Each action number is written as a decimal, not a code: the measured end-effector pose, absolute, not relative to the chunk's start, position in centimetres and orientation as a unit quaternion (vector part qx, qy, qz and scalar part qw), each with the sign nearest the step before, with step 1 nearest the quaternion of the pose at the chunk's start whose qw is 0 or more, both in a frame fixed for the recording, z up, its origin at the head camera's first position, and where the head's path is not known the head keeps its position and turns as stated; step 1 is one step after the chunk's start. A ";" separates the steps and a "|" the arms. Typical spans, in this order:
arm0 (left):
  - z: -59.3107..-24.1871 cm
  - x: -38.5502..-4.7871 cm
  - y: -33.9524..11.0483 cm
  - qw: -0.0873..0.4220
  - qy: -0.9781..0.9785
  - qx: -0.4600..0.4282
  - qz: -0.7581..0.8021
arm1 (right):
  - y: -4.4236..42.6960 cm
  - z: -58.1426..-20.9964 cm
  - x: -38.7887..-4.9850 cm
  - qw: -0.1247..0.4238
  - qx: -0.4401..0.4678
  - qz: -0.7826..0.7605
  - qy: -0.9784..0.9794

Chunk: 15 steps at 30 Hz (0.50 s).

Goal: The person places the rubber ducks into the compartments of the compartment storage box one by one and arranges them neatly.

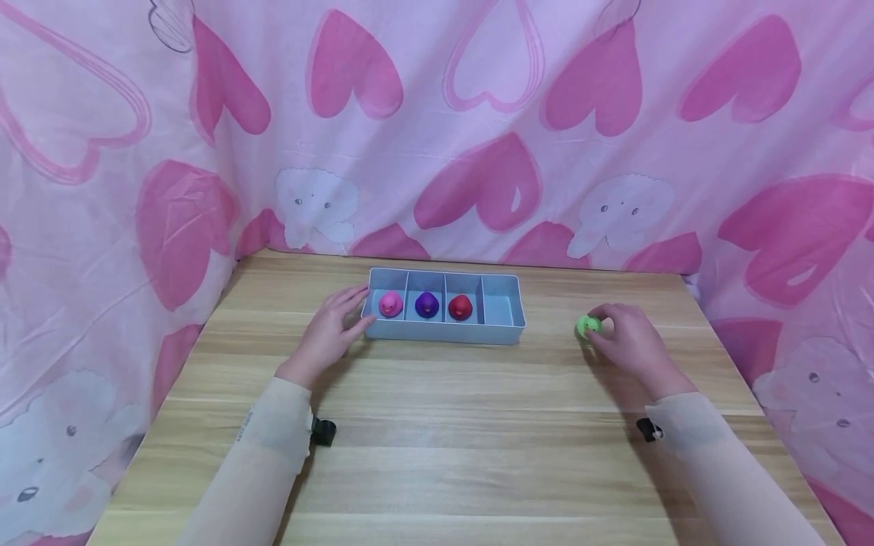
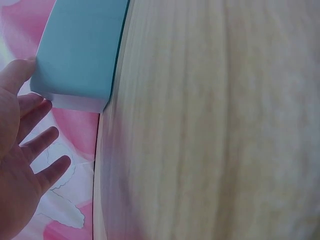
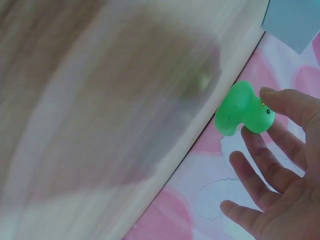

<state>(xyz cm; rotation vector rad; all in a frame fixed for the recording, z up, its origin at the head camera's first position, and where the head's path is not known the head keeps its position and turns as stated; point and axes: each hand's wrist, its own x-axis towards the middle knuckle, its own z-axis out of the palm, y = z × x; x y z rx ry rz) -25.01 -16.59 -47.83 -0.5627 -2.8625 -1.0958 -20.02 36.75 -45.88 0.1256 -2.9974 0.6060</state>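
A green rubber duck is pinched by its head between the thumb and fingers of my right hand, to the right of the box. The right wrist view shows the duck held off the table, my other fingers spread. A long blue-grey box with several compartments stands near the table's back. My left hand touches its left end with thumb and fingertips, the other fingers extended. Inside the box sit a pink duck, a purple duck and a red duck, each in its own compartment; the rightmost compartment holds nothing.
Light wooden table under both hands. A pink curtain with hearts and elephants hangs along the back and both sides. Each wrist carries a strap with a small black camera, such as the left camera.
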 end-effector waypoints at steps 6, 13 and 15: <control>-47.9 -25.0 -16.6 0.010 -0.920 -0.178 -0.349 | 35.9 -45.2 -20.5 0.060 0.053 0.202 -0.976; -47.9 -25.0 -16.6 0.017 -0.919 -0.180 -0.350 | 34.8 -44.5 -20.9 0.075 0.065 0.199 -0.975; -47.9 -25.0 -16.6 0.022 -0.917 -0.184 -0.352 | 34.5 -44.3 -21.1 0.078 0.067 0.199 -0.975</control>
